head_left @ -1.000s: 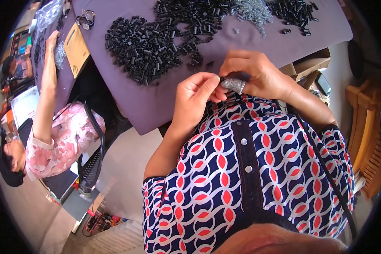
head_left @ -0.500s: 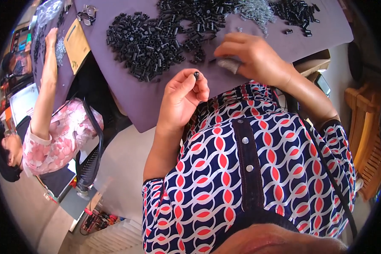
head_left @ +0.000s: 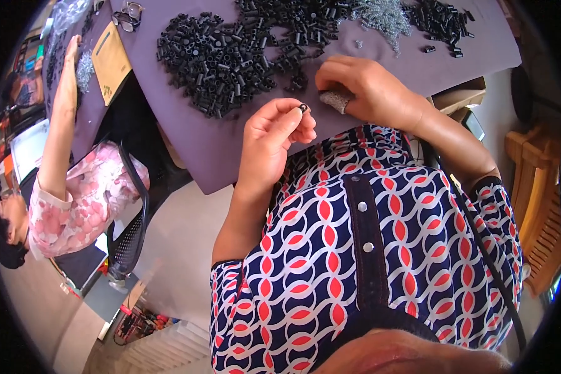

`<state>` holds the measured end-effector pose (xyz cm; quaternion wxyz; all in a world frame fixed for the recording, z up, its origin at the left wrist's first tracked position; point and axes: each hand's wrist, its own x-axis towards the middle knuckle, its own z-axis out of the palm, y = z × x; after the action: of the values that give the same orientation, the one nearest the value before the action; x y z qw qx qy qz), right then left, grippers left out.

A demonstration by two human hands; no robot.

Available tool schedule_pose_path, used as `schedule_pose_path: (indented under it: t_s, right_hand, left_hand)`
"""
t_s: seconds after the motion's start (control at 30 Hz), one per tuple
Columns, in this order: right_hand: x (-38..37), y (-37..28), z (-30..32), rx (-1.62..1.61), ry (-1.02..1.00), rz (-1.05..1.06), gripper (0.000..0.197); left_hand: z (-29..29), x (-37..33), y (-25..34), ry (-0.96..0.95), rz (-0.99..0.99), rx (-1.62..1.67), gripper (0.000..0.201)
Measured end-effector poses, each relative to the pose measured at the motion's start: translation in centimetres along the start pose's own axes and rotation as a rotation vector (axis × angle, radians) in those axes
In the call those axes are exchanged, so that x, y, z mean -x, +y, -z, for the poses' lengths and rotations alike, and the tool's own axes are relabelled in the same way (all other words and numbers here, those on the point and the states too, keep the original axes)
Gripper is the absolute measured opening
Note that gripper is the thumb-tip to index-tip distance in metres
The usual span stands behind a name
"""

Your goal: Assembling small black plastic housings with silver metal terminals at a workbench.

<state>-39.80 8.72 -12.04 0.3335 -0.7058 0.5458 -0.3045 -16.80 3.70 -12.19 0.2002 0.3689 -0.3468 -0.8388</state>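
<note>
My left hand (head_left: 271, 140) is closed, with a small black tube-like part (head_left: 303, 108) pinched between thumb and forefinger. Its round end faces up and shows a dark opening. To its right, my right hand (head_left: 374, 93) hovers over the near part of the table with bent fingers. A grey, rough-textured piece (head_left: 335, 101) shows at its thumb side; whether it is worn or held, I cannot tell. Beyond both hands lies a large heap of short black tubes (head_left: 212, 65). Farther right is a pile of small silvery, spring-like pieces (head_left: 383, 22).
A purple cloth-like cover (head_left: 196, 146) lies on the table. More black parts (head_left: 439, 25) are at the far right. Eyeglasses (head_left: 128, 17) and a brown envelope (head_left: 111, 62) lie left. Another person (head_left: 87, 206) sits there, one arm stretched over a table. A wooden chair (head_left: 536, 206) stands right.
My left hand has shifted slightly right, tilting the black part. The right hand's fingers have curled in and dropped a little. A loose silvery piece now shows apart from its pile.
</note>
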Motion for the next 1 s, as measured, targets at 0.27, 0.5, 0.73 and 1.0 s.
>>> schedule_pose_path:
  t_s: [0.27,0.5,0.73,1.0]
  right_hand:
    - [1.1,0.4,0.3,-0.862,-0.048,-0.224,0.014]
    - [1.5,0.2,0.7,-0.983,-0.039,-0.39,0.015]
    - [1.7,1.2,0.4,-1.111,-0.005,-0.281,0.013]
    - [1.8,1.3,0.0,-1.033,-0.03,-0.271,0.019]
  left_hand:
    - [-1.7,-0.2,-0.2,0.044,-0.03,-0.126,0.016]
    - [-2.9,-0.6,-0.1,0.021,-0.046,-0.16,0.016]
    - [-3.2,-1.2,-0.2,0.056,-0.037,-0.178,0.016]
    - [-3.1,-1.2,-0.3,0.043,-0.027,-0.176,0.017]
